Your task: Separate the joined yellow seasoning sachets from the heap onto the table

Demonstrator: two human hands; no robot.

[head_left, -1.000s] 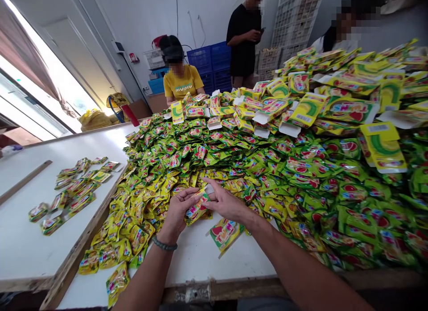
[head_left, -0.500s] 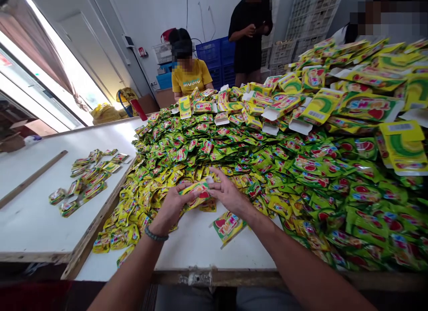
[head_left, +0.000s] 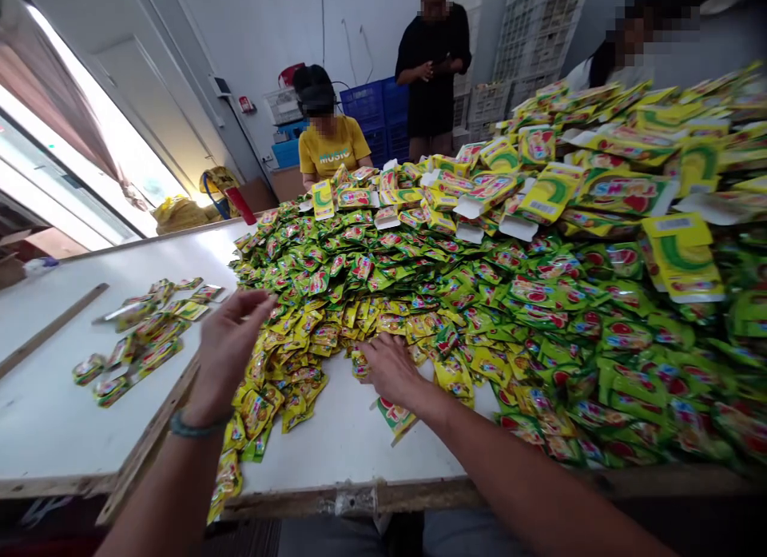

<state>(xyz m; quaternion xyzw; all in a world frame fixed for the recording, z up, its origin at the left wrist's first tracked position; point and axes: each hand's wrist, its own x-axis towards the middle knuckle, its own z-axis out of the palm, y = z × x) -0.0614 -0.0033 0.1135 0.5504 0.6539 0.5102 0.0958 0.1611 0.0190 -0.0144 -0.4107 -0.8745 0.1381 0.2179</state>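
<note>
My left hand [head_left: 231, 345] is raised over the left edge of the packet pile, fingers loosely bent and holding nothing. Beyond it, a motion-blurred small carton [head_left: 124, 311] is at the group of filled cartons [head_left: 159, 329] on the left table. My right hand [head_left: 392, 371] reaches down onto the yellow candy packets [head_left: 383, 313], its fingers spread over them. One packet [head_left: 360, 365] lies by its fingertips. Under my right wrist, a flat printed carton [head_left: 394, 417] with red and green artwork lies partly covered on the white tabletop [head_left: 323, 453].
Green packets [head_left: 383, 261] are heaped behind the yellow ones. Yellow open-ended cartons [head_left: 545, 193] are stacked at the back right. A wooden strip [head_left: 149, 437] divides the tables. A person in a yellow shirt [head_left: 334, 145] sits opposite; another in black [head_left: 432, 69] stands behind.
The carton that was in both hands has left them. My left hand moved left and up; my right hand came down onto the yellow packets. The blurred carton appeared at the left group.
</note>
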